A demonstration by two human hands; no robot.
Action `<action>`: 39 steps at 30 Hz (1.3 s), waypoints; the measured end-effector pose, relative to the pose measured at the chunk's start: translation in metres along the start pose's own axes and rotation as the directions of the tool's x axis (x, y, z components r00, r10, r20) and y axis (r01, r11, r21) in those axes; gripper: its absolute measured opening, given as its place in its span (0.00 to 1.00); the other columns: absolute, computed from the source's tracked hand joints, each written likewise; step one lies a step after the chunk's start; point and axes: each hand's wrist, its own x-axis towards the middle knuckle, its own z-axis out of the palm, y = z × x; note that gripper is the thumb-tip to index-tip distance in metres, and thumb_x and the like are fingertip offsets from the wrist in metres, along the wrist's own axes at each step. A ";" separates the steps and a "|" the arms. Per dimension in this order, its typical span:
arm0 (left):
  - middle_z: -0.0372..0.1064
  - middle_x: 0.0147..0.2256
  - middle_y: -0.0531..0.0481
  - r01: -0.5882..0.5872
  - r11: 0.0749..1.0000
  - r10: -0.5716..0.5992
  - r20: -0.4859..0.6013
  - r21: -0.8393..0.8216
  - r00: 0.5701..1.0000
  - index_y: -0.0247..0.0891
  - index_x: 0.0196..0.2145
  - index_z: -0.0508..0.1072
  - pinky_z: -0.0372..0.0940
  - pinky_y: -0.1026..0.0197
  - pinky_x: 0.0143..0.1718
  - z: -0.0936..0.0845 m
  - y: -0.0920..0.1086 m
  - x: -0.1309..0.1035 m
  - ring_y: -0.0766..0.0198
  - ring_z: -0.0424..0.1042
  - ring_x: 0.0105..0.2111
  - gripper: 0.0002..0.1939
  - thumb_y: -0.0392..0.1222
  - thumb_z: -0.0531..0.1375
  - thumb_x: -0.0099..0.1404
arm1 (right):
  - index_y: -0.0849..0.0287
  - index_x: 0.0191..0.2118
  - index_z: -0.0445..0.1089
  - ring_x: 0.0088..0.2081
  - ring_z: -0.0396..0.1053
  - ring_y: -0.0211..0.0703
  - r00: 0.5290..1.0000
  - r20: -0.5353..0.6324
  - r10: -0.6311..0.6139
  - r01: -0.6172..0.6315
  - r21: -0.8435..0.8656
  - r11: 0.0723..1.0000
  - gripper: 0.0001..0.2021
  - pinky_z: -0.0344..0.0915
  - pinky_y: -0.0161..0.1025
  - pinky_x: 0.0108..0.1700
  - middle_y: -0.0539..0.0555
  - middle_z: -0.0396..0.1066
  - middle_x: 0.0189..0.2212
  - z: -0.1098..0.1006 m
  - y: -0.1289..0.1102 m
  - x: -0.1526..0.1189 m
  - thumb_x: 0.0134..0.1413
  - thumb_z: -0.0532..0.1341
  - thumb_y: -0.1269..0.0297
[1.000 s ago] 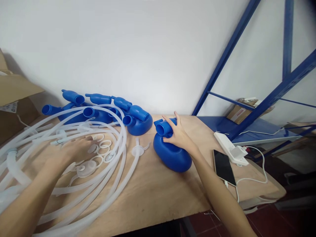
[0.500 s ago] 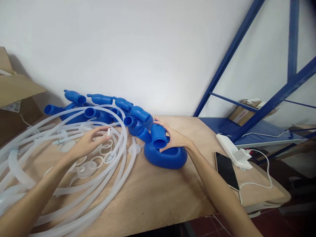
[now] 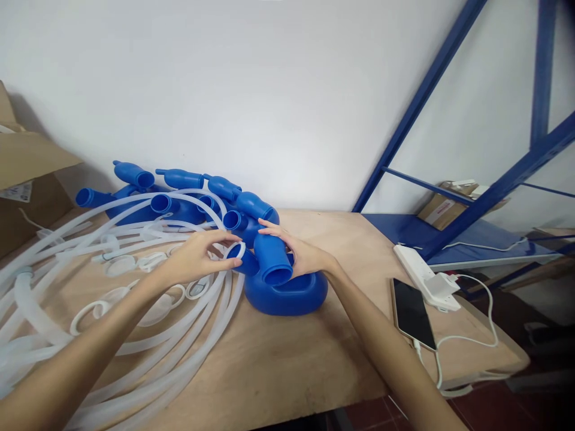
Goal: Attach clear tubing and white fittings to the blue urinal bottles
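My left hand (image 3: 202, 254) pinches a thin white ring (image 3: 243, 249) between thumb and fingertips. The ring sits at the open mouth of the neck on a blue plastic container (image 3: 287, 299). Resting over that container is a blue tapered hollow piece (image 3: 272, 254), its wide opening facing me. My right hand (image 3: 303, 251) wraps around this piece from the right; part of the grip is hidden behind it. Left of the container, more white rings (image 3: 83, 317) lie among clear tubing (image 3: 224, 311).
Several other blue containers (image 3: 179, 209) with tapered pieces line the wall at the back left. A cardboard box (image 3: 31, 167) stands far left. On the right lie a phone (image 3: 413, 314) and a white power strip (image 3: 424, 278) with cables, beside a blue shelf frame (image 3: 417, 102).
My left hand has brought the white ring rightward to the neck's mouth. The container and tapered piece, with my right hand, have shifted a little left and turned slightly.
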 end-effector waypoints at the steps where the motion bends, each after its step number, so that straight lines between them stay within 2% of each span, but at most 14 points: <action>1: 0.78 0.50 0.44 0.017 1.000 -0.017 0.004 -0.005 1.000 0.41 0.52 0.79 0.76 0.55 0.42 -0.001 -0.001 0.000 0.53 0.77 0.43 0.32 0.67 0.66 0.60 | 0.39 0.74 0.48 0.77 0.40 0.66 1.000 0.001 -0.005 0.005 0.002 1.000 0.55 0.68 0.56 0.63 0.58 0.33 0.79 0.000 0.001 0.000 0.45 0.78 0.54; 4: 0.78 0.49 0.45 0.008 1.000 -0.008 0.009 0.010 1.000 0.42 0.51 0.77 0.75 0.51 0.47 0.005 -0.002 0.000 0.51 0.77 0.45 0.26 0.62 0.66 0.61 | 0.40 0.73 0.50 0.76 0.42 0.68 0.999 -0.003 -0.039 0.039 0.007 0.999 0.55 0.70 0.57 0.60 0.60 0.34 0.78 0.000 0.003 0.001 0.41 0.79 0.54; 7: 0.77 0.47 0.46 -0.080 0.994 0.080 0.005 0.075 0.997 0.41 0.48 0.73 0.73 0.49 0.49 0.026 0.002 0.002 0.51 0.77 0.44 0.17 0.49 0.61 0.64 | 0.42 0.69 0.54 0.75 0.43 0.66 0.996 -0.044 -0.072 0.072 0.008 0.997 0.53 0.72 0.53 0.57 0.62 0.39 0.75 0.001 0.006 0.001 0.39 0.80 0.54; 9: 0.77 0.45 0.45 -0.150 0.985 0.155 -0.053 0.081 0.987 0.40 0.46 0.71 0.71 0.49 0.49 0.043 0.004 0.005 0.51 0.77 0.44 0.14 0.44 0.59 0.64 | 0.44 0.67 0.56 0.75 0.44 0.66 0.993 -0.080 -0.085 0.086 0.009 0.996 0.52 0.72 0.51 0.55 0.63 0.42 0.73 0.002 0.008 0.002 0.37 0.81 0.54; 14: 0.75 0.47 0.42 -0.239 0.971 0.239 -0.243 0.029 0.940 0.37 0.52 0.69 0.71 0.48 0.51 0.072 -0.006 0.007 0.51 0.77 0.47 0.17 0.45 0.59 0.69 | 0.45 0.65 0.56 0.74 0.46 0.66 0.989 -0.092 -0.111 0.113 0.008 0.994 0.51 0.72 0.52 0.56 0.63 0.45 0.70 0.003 0.009 0.002 0.36 0.81 0.54; 17: 0.74 0.53 0.39 -0.309 0.951 0.302 -0.271 0.018 0.914 0.37 0.60 0.67 0.71 0.48 0.54 0.075 -0.013 0.007 0.50 0.77 0.50 0.22 0.44 0.58 0.71 | 0.46 0.65 0.57 0.73 0.47 0.66 0.986 -0.099 -0.131 0.133 0.014 0.991 0.50 0.72 0.54 0.57 0.63 0.45 0.68 0.004 0.008 0.002 0.36 0.81 0.53; 20: 0.66 0.65 0.36 -0.381 0.924 0.377 -0.258 0.039 0.889 0.41 0.71 0.58 0.69 0.45 0.60 0.073 -0.017 0.008 0.46 0.72 0.60 0.33 0.43 0.58 0.72 | 0.46 0.65 0.57 0.73 0.48 0.66 0.982 -0.117 -0.149 0.150 0.002 0.989 0.50 0.71 0.55 0.58 0.63 0.46 0.68 0.004 0.007 0.002 0.36 0.80 0.52; 23: 0.55 0.72 0.38 -0.424 0.902 0.431 -0.189 0.081 0.882 0.47 0.75 0.50 0.66 0.42 0.64 0.068 -0.018 0.009 0.43 0.64 0.67 0.39 0.41 0.58 0.72 | 0.46 0.65 0.58 0.72 0.49 0.66 0.981 -0.118 -0.152 0.151 -0.020 0.988 0.50 0.73 0.55 0.57 0.63 0.47 0.68 0.004 0.006 0.002 0.36 0.80 0.52; 26: 0.54 0.73 0.40 -0.443 0.894 0.448 -0.160 0.069 0.880 0.49 0.76 0.47 0.65 0.41 0.64 0.066 -0.019 0.010 0.43 0.65 0.66 0.40 0.39 0.58 0.71 | 0.47 0.65 0.58 0.72 0.51 0.66 0.981 -0.110 -0.162 0.160 -0.030 0.987 0.49 0.73 0.54 0.56 0.64 0.49 0.68 0.004 0.006 0.001 0.37 0.79 0.52; 29: 0.60 0.69 0.38 -0.437 0.899 0.431 -0.180 0.005 0.884 0.47 0.75 0.50 0.67 0.43 0.63 0.067 -0.020 0.008 0.45 0.68 0.63 0.39 0.41 0.59 0.71 | 0.47 0.65 0.57 0.71 0.52 0.66 0.977 -0.128 -0.170 0.165 -0.044 0.985 0.49 0.74 0.53 0.54 0.64 0.49 0.68 0.004 0.006 0.000 0.38 0.79 0.52; 33: 0.69 0.62 0.36 -0.321 0.928 0.292 -0.162 -0.191 0.942 0.40 0.73 0.55 0.67 0.45 0.61 0.066 -0.017 0.006 0.46 0.71 0.60 0.37 0.48 0.60 0.71 | 0.46 0.66 0.57 0.71 0.53 0.65 0.974 -0.187 -0.131 0.113 -0.104 0.988 0.49 0.74 0.54 0.55 0.63 0.49 0.67 0.006 0.005 -0.006 0.39 0.79 0.53; 36: 0.73 0.58 0.38 -0.203 0.928 0.181 -0.096 -0.312 0.979 0.39 0.69 0.63 0.68 0.47 0.58 0.053 -0.015 0.011 0.48 0.74 0.56 0.31 0.54 0.51 0.75 | 0.47 0.65 0.60 0.68 0.57 0.64 0.953 -0.282 -0.112 0.053 -0.210 0.976 0.49 0.68 0.60 0.61 0.62 0.52 0.63 0.010 0.002 -0.010 0.36 0.80 0.51; 38: 0.78 0.50 0.41 -0.084 0.969 0.058 -0.116 -0.233 0.992 0.38 0.60 0.74 0.70 0.50 0.52 0.036 -0.019 0.017 0.49 0.77 0.49 0.28 0.53 0.46 0.75 | 0.49 0.63 0.64 0.64 0.61 0.64 0.932 -0.353 -0.082 -0.008 -0.246 0.969 0.49 0.66 0.61 0.63 0.61 0.56 0.60 0.012 0.000 -0.011 0.32 0.81 0.48; 39: 0.80 0.44 0.42 -0.004 0.994 -0.011 -0.138 -0.109 0.990 0.37 0.52 0.78 0.70 0.51 0.49 0.026 -0.024 0.019 0.50 0.78 0.44 0.26 0.52 0.46 0.74 | 0.50 0.61 0.66 0.62 0.64 0.63 0.923 -0.380 -0.062 -0.035 -0.244 0.969 0.48 0.65 0.61 0.63 0.61 0.60 0.58 0.013 -0.001 -0.011 0.31 0.81 0.45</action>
